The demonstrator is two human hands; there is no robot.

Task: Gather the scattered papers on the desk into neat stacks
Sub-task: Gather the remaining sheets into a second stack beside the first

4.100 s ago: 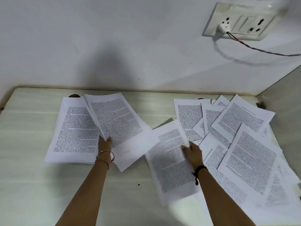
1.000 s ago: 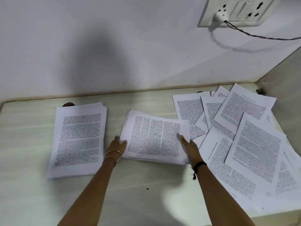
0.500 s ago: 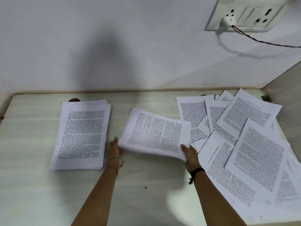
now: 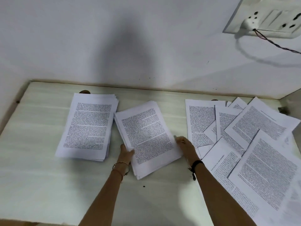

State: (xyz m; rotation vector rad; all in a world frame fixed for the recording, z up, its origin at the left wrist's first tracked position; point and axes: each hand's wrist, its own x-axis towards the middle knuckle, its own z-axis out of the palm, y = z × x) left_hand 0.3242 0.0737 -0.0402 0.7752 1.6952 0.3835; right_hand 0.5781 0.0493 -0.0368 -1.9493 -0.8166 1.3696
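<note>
From my feed, the left hand (image 4: 125, 152) has its grip clamped on the near left edge of the middle sheaf (image 4: 146, 136), thumb on top of the printed page. The right hand (image 4: 185, 145) has its grip closed on the sheaf's right edge. The sheaf sits askew at the middle of the counter (image 4: 40, 176), and its far left corner is just beside the squared stack (image 4: 88, 126) on the left; I cannot tell whether they touch. The scattered sheets (image 4: 260, 144) overlap at all angles on the right side of the counter, the nearest just beside my right wrist. A wall socket (image 4: 268, 18) with a plugged-in cord (image 4: 276, 45) sits at the upper right.
</note>
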